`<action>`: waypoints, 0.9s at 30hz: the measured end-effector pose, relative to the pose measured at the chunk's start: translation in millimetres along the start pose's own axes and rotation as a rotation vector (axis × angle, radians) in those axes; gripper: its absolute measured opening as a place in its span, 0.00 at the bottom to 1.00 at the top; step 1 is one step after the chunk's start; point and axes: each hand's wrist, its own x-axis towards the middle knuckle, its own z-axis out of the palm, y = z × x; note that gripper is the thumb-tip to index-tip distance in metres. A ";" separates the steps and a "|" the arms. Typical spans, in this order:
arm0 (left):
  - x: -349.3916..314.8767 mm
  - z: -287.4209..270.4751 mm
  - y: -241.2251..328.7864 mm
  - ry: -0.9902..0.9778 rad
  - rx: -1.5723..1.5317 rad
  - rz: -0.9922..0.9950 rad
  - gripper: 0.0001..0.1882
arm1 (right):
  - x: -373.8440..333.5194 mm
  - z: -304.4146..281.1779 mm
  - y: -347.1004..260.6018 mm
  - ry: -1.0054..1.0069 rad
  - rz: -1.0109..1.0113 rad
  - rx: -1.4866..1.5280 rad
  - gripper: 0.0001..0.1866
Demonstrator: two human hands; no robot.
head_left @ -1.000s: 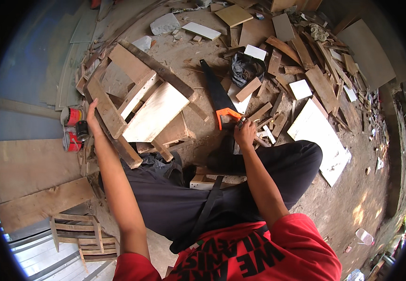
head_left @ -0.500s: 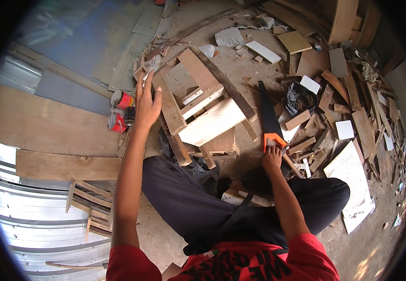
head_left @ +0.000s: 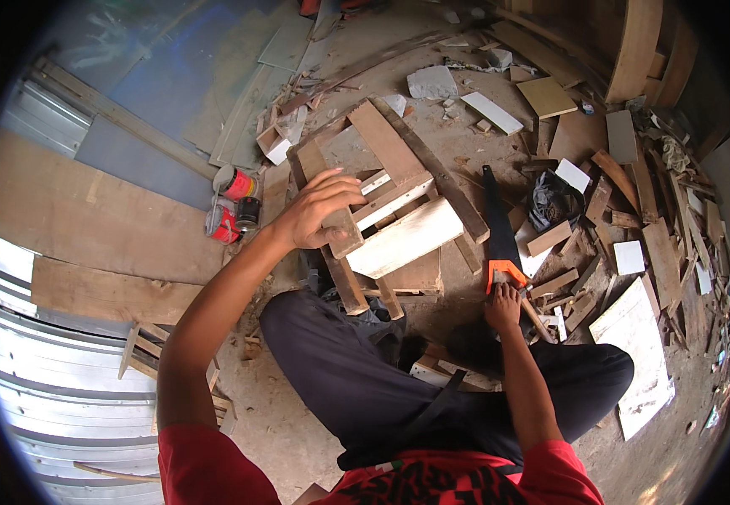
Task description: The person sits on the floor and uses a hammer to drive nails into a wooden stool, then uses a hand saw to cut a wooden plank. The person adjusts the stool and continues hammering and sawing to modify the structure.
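In front of me stands a wooden stool-like frame (head_left: 445, 177) built of boards and legs, tilted on the floor. My left hand (head_left: 319, 210) is over its left side, fingers curled across a short wooden plank (head_left: 346, 240) that rests there, the thumb near the plank's close end. The hand covers the plank's middle. To the right of the frame lies a handsaw (head_left: 500, 219) with a black blade and an orange handle, its tip pointing away from me. My right hand (head_left: 504, 307) is closed at the handle, its fingertips partly hidden. A wooden tool handle (head_left: 537, 321) lies beside it.
Red-labelled cans (head_left: 232, 183) and a dark can (head_left: 248, 212) stand left of the frame. Wood offcuts (head_left: 554, 282), a black plastic bag (head_left: 550, 200) and a white board (head_left: 634, 358) lie at right. A slatted wooden piece (head_left: 142, 349) lies at lower left.
My left hand has moved right and nearer, from beside the plank to over it, with its fingers now curled across. My right hand stays at the saw handle; the whole view has shifted slightly.
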 end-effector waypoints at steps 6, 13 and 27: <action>-10.5 -3.3 -4.0 -0.029 0.042 0.139 0.60 | 4.1 2.3 1.3 -0.029 0.023 -0.055 0.37; -0.9 -26.5 -11.8 -0.293 0.322 0.296 0.48 | 6.7 -4.9 -5.1 -0.068 0.046 -0.043 0.36; 2.6 -13.9 -4.4 -0.185 0.310 0.240 0.33 | 4.7 -6.0 -4.4 -0.013 0.022 -0.034 0.34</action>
